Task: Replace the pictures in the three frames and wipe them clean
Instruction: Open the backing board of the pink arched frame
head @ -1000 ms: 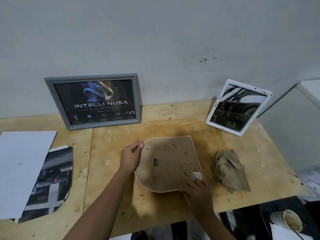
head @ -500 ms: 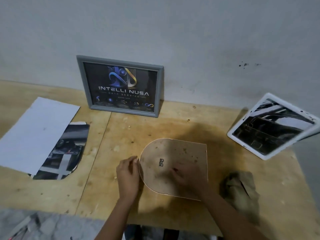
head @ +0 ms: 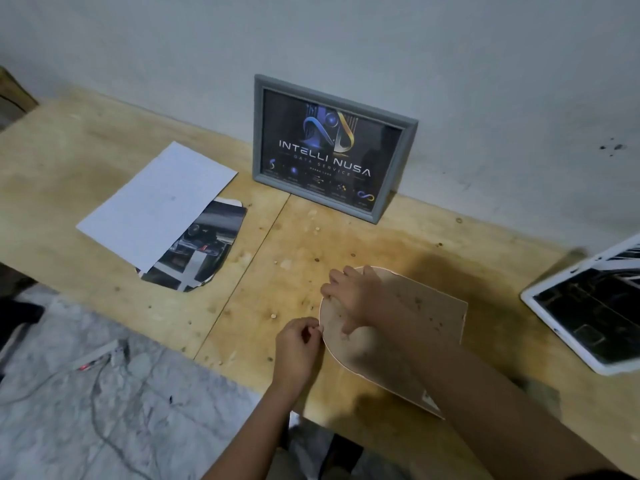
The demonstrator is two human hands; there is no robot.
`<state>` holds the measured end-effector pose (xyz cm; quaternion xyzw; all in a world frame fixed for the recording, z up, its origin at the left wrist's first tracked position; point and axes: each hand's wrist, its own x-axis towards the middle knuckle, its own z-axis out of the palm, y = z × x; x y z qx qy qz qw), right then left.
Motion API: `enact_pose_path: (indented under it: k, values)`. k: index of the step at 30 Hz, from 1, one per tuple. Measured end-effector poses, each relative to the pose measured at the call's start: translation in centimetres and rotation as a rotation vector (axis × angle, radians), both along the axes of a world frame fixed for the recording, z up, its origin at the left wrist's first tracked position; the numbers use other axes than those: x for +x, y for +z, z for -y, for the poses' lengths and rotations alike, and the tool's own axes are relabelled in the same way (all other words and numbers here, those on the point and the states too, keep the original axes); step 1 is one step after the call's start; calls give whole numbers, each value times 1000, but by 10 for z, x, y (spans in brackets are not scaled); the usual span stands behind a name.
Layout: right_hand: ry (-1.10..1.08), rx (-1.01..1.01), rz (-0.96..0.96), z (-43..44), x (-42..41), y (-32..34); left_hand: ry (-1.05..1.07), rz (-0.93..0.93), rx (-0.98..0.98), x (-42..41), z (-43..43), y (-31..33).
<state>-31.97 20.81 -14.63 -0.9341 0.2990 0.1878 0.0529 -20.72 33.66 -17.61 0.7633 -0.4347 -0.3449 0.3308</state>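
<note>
Arched board [head: 426, 317] on surface [head: 311, 244], left hand [head: 298, 348] pinching its edge, right hand [head: 353, 296] with grip curled there, grey frame [head: 258, 133] behind, paper [head: 156, 206] left.

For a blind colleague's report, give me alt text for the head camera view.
A person's left hand pinches and right hand grips the rounded edge of a brown frame back lying on a wooden table. A grey framed poster stands against the wall behind; a white frame sits right, loose prints left.

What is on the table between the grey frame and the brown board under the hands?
In the head view, only bare tabletop with small specks lies between the grey frame and the brown board.
</note>
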Motion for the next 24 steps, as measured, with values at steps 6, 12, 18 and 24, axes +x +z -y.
enact_pose_path:
  k: [6,12,18,24]
  values:
    - [159,-101,-213,2,9,19,59,-97,63,-3,5,-4]
    - [189,-91,-249,3,13,18,125,-130,73,-7,5,-4]
    - [186,-31,-305,9,33,15,134,-162,113,-3,9,-5]
    - [189,-82,-287,11,40,11,176,-223,101,-1,5,-11]
